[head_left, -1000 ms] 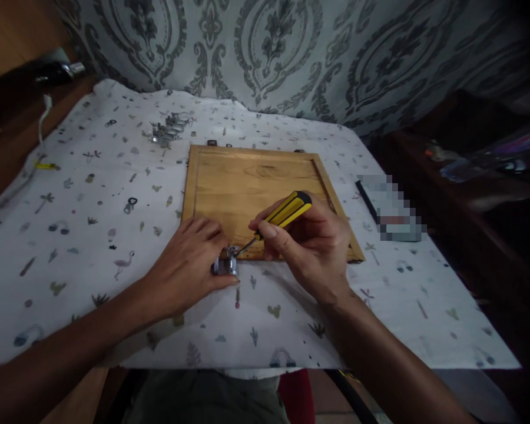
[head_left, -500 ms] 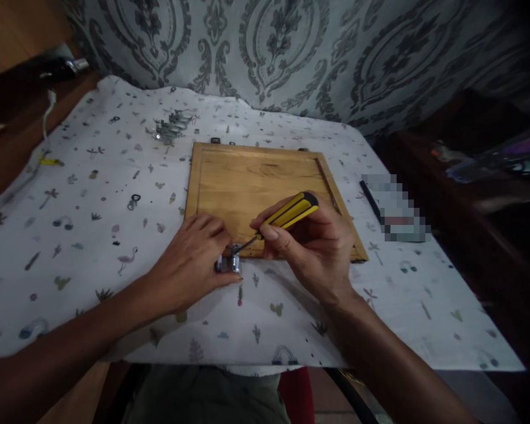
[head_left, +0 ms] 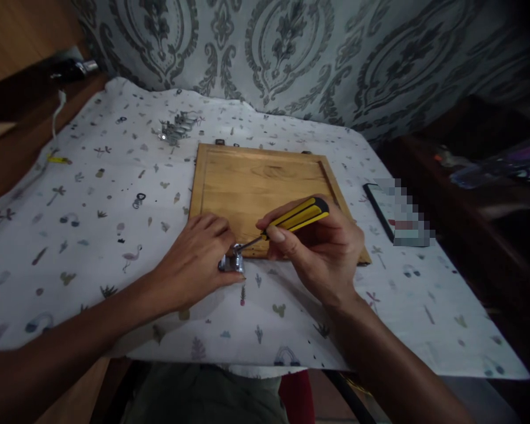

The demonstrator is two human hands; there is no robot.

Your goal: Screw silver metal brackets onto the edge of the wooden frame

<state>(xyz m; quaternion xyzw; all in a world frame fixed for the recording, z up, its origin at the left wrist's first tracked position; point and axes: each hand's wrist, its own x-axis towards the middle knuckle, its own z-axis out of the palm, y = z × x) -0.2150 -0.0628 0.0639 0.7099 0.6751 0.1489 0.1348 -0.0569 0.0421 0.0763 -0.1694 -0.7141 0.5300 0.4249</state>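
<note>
A framed wooden panel (head_left: pixel 242 176) lies flat on the table. At its near edge sits a metal cabinet hinge (head_left: pixel 232 262), pinched by my left hand (head_left: pixel 203 253), whose fingers rest on the panel's frame with the thumb in front of the hinge. My right hand (head_left: pixel 327 253) is closed around a screwdriver (head_left: pixel 298 219) with a yellow and black handle. The screwdriver slants down to the left, and its tip meets the hinge beside the panel's edge. Whether the tip is seated in a screw is too small to tell.
Several metal hinges (head_left: pixel 176 128) lie in a group at the back left. A phone (head_left: pixel 397 218) rests right of the panel on the patterned tablecloth (head_left: pixel 92 253). A white cable (head_left: pixel 58 121) hangs at the left edge. The patterned wall (head_left: pixel 287 53) stands behind.
The view has shifted slightly, so everything sits a little further right. The screwdriver handle tilts slightly lower; both hands keep their hold, and the tip stays at the hinge.
</note>
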